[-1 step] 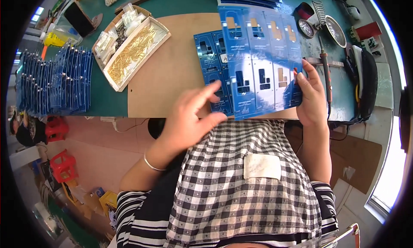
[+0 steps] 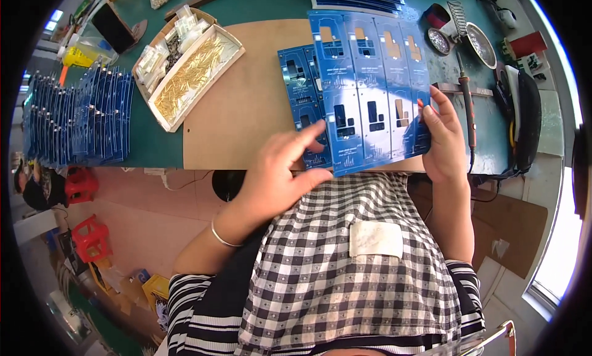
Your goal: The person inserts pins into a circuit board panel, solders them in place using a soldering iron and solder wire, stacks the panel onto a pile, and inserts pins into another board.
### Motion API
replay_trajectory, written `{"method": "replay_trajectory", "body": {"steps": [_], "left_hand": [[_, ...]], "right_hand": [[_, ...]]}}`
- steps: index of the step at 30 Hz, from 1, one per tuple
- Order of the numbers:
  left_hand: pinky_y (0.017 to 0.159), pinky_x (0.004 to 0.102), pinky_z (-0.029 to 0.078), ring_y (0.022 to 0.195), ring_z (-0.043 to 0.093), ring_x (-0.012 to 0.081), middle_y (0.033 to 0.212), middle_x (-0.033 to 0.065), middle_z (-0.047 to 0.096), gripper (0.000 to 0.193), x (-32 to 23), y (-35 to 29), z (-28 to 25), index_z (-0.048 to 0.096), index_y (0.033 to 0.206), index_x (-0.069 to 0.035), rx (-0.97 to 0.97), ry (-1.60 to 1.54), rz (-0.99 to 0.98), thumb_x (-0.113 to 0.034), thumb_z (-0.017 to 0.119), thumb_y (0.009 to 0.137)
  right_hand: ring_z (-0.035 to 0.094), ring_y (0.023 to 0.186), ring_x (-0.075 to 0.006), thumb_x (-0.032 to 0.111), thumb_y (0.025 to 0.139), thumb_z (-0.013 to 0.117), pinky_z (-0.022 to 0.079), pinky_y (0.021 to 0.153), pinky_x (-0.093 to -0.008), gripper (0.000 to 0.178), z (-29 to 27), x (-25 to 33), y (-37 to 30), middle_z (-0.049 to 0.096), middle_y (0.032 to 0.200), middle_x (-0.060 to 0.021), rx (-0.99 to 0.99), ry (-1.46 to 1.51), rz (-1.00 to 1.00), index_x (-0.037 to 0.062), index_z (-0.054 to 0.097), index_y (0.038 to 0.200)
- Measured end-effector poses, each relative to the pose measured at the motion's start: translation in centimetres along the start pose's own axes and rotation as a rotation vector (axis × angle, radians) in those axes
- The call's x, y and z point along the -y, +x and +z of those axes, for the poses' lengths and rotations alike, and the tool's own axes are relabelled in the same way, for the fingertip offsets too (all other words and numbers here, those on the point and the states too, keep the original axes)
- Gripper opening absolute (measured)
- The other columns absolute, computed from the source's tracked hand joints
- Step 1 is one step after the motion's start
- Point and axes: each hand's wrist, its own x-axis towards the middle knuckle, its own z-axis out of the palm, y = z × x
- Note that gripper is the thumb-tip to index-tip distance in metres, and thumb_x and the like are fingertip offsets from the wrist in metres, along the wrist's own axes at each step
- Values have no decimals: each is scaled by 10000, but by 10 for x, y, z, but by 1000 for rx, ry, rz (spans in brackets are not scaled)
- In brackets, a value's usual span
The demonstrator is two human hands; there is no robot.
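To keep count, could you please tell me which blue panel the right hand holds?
The front panel, gripped at its right edge by the right hand and partly covering the lower panel.

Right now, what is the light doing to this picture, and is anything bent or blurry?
In the head view, a pale sheen lies across the lower part of the blue board in the right hand; in the head view, the bright window at right washes out to white and bends along the dark rim; in the head view, the left hand looks perhaps slightly soft.

Checked apron (image 2: 357, 285), striped sleeves (image 2: 188, 294), bangle (image 2: 221, 237), apparently silvery metal.
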Motion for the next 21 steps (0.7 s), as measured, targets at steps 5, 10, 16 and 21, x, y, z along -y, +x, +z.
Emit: {"method": "replay_trajectory", "body": {"steps": [5,10,16,21], "left_hand": [[764,395,498,828,629,282,940,93,674,635,7,5,11,548,1334,-71,-61,97,305,-139,792,752],[647,321,429,719,540,205,850,15,599,326,-30,14,-28,719,1069,-94,27,-39,591,-187,786,764],[760,347,331,888,442,202,1010,20,599,146,-67,-16,-47,741,973,-204,546,-859,613,-294,729,858],[731,372,356,829,470,225,977,81,590,147,-85,2,-53,716,920,-151,721,-816,581,-292,704,879]], "right_hand": [[570,946,-100,49,977,506,462,863,-241,395,-1,3,-4,607,1166,-75,12,-20,9,-23,433,1358],[619,1111,-215,86,1017,428,535,944,-381,369,-41,8,-8,603,1238,-137,-90,222,-53,1,415,1375],[654,1009,-196,75,991,481,548,899,-351,350,-41,15,-23,628,1163,-129,-138,190,-51,-16,439,1326],[651,1005,-183,70,992,495,553,867,-338,381,-21,-8,-24,623,1190,-129,-72,296,5,0,428,1361]]}}
